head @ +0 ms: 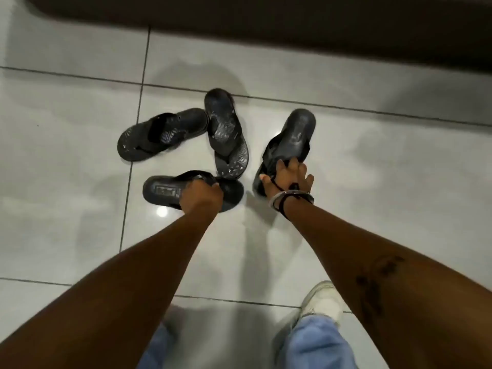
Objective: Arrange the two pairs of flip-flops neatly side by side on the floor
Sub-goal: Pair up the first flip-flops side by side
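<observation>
Several black flip-flops lie scattered on the white tiled floor (372, 169). My left hand (201, 194) grips the strap of the near flip-flop (162, 189), which lies crosswise. My right hand (288, 177) holds the strap of the right flip-flop (295, 134), whose heel end tilts up off the tiles. Two patterned flip-flops rest untouched beyond my hands: one (162, 133) lies at the left, angled, and the other (226, 131) points away from me, its heel touching the first.
A dark brown piece of furniture or a mat (292, 20) runs along the far edge of the floor. My white shoe (323, 299) and blue jeans (316, 344) are at the bottom right.
</observation>
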Demonstrator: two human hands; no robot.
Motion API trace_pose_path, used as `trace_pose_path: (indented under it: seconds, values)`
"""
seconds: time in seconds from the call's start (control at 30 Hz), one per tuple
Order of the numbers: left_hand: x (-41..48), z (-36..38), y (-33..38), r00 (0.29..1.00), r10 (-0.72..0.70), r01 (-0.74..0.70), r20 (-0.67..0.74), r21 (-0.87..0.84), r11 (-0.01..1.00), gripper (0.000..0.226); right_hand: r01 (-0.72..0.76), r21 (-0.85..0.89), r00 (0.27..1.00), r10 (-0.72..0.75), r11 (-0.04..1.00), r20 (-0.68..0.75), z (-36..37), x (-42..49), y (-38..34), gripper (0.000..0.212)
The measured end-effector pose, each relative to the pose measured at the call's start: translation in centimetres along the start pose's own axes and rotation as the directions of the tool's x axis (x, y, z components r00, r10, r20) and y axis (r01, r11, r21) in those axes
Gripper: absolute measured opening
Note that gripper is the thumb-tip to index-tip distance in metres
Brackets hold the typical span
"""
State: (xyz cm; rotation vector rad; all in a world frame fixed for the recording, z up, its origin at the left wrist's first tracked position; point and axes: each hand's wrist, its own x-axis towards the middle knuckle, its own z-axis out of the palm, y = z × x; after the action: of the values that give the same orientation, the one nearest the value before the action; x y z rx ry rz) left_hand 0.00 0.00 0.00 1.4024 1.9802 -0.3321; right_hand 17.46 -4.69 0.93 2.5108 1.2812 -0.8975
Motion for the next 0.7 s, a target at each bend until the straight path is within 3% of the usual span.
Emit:
trace_pose_path:
  seconds: [0.23, 0.33, 0.47, 0.53, 0.6, 0.7]
  values:
    - [4.1, 2.6, 1.2, 0.992, -0.121, 0.118, -0.047, -0.058, 0.991, 0.04, -0.073, -0.038, 0.993, 0.069, 0.997, -0.1, 3.3, 6.0, -0.6, 0.05]
    - [5.2, 2.8, 0.6, 0.99, -0.141, 0.138, -0.01, -0.133, 0.981, 0.033, -0.082, 0.001, 0.996, 0.082, 0.997, -0.04, 3.4, 7.4, -0.6, 0.041]
    - [4.0, 3.9, 0.1, 0.996, -0.086, 0.087, 0.007, -0.062, 0.994, 0.033, -0.075, -0.034, 0.997, 0.076, 0.997, 0.023, 3.6, 7.1, 0.1, 0.038]
    - [2.3, 4.3, -0.2, 1.0, -0.015, 0.015, -0.011, -0.007, 1.0, 0.028, -0.051, -0.034, 0.997, 0.052, 0.998, 0.052, 3.8, 6.4, 0.7, 0.039]
    - [0.2, 4.6, -0.6, 0.986, 0.162, -0.157, -0.031, 0.128, 0.979, 0.025, 0.002, -0.022, 0.993, 0.0, 1.0, 0.117, 3.6, 5.8, 1.6, 0.039]
    - [-3.1, 4.9, -1.1, 0.892, 0.452, -0.432, 0.015, 0.322, 0.842, 0.025, 0.056, -0.054, 0.969, -0.041, 0.997, 0.246, 2.8, 5.8, 3.5, 0.038]
